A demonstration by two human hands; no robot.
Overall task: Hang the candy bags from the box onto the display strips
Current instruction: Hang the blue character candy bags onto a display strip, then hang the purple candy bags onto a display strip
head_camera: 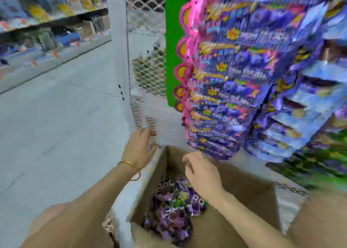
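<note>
The grey floor [56, 116] fills the left side, with stocked shelves [47, 22] along its far left edge. On the right, rows of purple hanging bags [221, 101] cover the display from top to bottom, beside a green panel [171, 41] and a wire mesh panel [148, 74]. Below them an open cardboard box [244, 191] stands on the floor, with the loose candy bags [172, 215] heaped at its bottom near the left wall. The right hand [201, 174] hangs over the box's far left corner, fingers bent down; blur hides whether they hold anything. The left hand [139, 148], fingers relaxed and holding nothing, is just beside the mesh's lower edge. It wears a gold bracelet [131, 165] at the wrist.
</note>
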